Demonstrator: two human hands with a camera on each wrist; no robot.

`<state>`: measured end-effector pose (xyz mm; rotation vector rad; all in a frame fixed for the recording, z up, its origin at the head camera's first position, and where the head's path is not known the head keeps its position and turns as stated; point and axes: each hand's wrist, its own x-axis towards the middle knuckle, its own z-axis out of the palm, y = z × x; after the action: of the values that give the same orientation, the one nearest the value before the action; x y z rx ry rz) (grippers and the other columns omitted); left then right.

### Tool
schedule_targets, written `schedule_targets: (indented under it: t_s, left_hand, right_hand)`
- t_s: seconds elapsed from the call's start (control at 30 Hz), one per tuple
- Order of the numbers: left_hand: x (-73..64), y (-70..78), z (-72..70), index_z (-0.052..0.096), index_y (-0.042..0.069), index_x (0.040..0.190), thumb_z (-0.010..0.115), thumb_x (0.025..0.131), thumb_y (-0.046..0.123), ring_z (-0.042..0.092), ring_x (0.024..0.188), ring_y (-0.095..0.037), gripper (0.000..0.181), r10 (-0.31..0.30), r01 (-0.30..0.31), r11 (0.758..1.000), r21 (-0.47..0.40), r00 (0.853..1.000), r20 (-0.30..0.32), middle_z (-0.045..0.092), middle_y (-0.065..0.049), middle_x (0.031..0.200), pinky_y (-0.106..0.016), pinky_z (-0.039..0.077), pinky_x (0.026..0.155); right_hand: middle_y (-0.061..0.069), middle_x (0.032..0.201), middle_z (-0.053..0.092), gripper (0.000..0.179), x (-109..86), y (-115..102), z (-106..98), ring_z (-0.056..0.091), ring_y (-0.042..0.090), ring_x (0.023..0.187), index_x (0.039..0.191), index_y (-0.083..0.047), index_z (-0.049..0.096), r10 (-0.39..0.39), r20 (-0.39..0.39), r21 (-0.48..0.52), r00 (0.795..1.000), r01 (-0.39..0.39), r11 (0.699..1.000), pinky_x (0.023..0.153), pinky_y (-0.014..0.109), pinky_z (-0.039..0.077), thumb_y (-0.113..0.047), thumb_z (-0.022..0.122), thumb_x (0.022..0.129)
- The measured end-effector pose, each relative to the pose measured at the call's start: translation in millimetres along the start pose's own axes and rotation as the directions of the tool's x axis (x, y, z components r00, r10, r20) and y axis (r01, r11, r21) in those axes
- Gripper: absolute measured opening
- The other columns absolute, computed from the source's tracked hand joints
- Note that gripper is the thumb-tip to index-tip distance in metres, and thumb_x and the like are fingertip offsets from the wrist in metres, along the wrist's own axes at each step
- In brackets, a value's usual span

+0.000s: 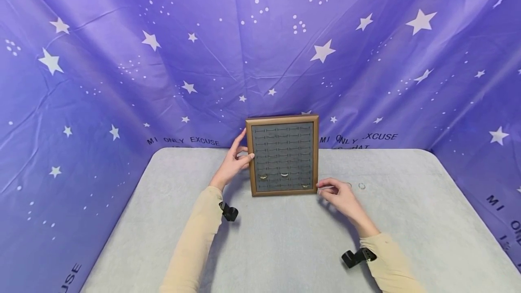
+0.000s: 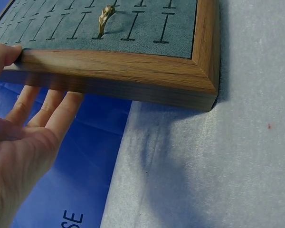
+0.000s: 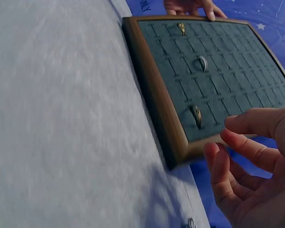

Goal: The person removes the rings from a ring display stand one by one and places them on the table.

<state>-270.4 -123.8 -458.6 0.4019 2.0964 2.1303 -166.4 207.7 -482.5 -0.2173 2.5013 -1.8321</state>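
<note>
A wood-framed ring display tray (image 1: 282, 148) with a dark grey slotted pad stands nearly upright on the table. My left hand (image 1: 233, 166) grips its left side, thumb on the front of the frame and fingers behind, as the left wrist view shows. Three rings sit in the lower slots: a gold ring (image 3: 181, 28), a silver ring (image 3: 203, 63) and a gold-toned ring (image 3: 196, 116) close to the lower right corner. Beside that corner is my right hand (image 1: 339, 197), its loosely bent fingers at the frame's edge. Nothing shows between its fingertips.
On the pale table (image 1: 281, 238), a loose ring (image 1: 362, 186) lies to the right of my right hand, with another ring (image 1: 349, 185) partly seen close by. A purple star-printed cloth (image 1: 244, 49) hangs behind the tray and along both sides.
</note>
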Motion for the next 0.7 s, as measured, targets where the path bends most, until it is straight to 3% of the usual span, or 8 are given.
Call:
schedule_targets:
  t_s: [0.5,0.7]
  left_hand:
    - [0.3,0.9,0.8,0.025,0.037,0.153,0.063,0.092,0.0,0.063,0.075,-0.014,0.081,0.008,-0.008,1.0,0.006,1.0,-0.003,0.05,-0.012,0.107,-0.034,0.053,0.069]
    - [-1.5,5.1,1.0,0.021,0.031,0.155,0.061,0.093,-0.002,0.061,0.075,-0.015,0.081,-0.01,0.01,1.0,0.0,1.0,0.007,0.049,-0.01,0.106,-0.04,0.052,0.072]
  right_hand:
    - [0.027,0.1,0.065,0.021,5.7,-13.0,37.6,0.063,0.031,0.085,0.105,0.01,0.063,-0.004,0.039,0.05,0.999,0.002,0.999,0.065,0.031,0.052,0.006,0.065,0.085]
    - [0.023,0.096,0.066,0.02,9.2,-18.0,50.2,0.062,0.017,0.079,0.103,0.01,0.064,-0.024,0.051,0.072,0.998,0.02,0.997,0.064,0.026,0.049,0.007,0.066,0.084]
